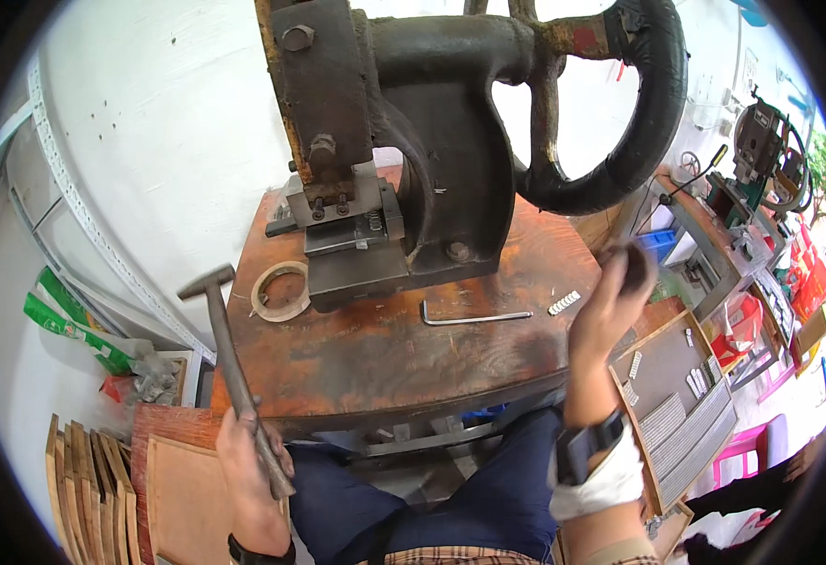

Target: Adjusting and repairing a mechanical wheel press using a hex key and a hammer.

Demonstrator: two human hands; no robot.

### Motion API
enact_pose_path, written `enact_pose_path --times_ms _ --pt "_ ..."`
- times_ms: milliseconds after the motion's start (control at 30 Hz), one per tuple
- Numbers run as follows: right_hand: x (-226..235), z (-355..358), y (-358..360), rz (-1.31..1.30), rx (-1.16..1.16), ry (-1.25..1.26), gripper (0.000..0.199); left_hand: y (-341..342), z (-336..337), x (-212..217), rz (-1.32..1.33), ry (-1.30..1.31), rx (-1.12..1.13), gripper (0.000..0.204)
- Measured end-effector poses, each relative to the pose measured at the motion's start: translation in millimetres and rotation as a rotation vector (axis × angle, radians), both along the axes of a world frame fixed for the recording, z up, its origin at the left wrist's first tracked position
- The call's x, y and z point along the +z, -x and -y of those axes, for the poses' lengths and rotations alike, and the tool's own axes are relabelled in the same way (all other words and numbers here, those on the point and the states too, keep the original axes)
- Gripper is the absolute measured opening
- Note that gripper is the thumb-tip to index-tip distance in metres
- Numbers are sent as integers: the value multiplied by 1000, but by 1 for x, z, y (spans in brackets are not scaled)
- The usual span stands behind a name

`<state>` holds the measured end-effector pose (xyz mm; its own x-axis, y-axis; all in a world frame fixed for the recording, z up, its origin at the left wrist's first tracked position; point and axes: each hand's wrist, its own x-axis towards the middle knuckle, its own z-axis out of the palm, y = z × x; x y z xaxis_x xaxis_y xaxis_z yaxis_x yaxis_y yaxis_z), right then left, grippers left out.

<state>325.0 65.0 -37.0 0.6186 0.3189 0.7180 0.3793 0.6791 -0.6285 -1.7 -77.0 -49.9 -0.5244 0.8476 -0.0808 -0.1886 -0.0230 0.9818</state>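
Observation:
My left hand (243, 461) is closed round the handle of a hammer (231, 353), whose head points away from me over the left edge of the wooden table (403, 367). My right hand (606, 306) is raised near the table's right edge, blurred, with its fingers curled about something dark that I cannot make out. Between the hands stands a heavy dark hand press (450, 169) with a metal die block (356, 240) under its ram. An L-shaped hex key (477, 318) lies in front of it. Right of the key sits a short row of small pale metal pieces (564, 302).
A tape roll (279, 292) lies left of the press. The press's black-wrapped wheel (662, 113) hangs over the right side. A tray (653, 363) with rows of metal pieces stands at my right. Wooden boards (88, 485) lean at lower left. Another machine (761, 151) stands beyond.

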Motion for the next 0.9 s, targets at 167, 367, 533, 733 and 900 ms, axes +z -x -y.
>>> enact_pose_path --times_ms 167,367,533,733,900 --pt "1 21 74 534 512 463 30 3 2 -24 150 50 -128 26" --pt "37 -64 113 867 426 748 51 -5 -15 -26 87 113 -189 26" --pt "76 -66 119 991 614 1284 66 11 -23 -32 -52 82 -280 26" --pt "64 -59 120 1443 4 926 59 1 -20 -29 -51 71 -251 25" --pt "52 -18 120 1378 -19 531 22 4 -31 -48 -97 10 -234 31"
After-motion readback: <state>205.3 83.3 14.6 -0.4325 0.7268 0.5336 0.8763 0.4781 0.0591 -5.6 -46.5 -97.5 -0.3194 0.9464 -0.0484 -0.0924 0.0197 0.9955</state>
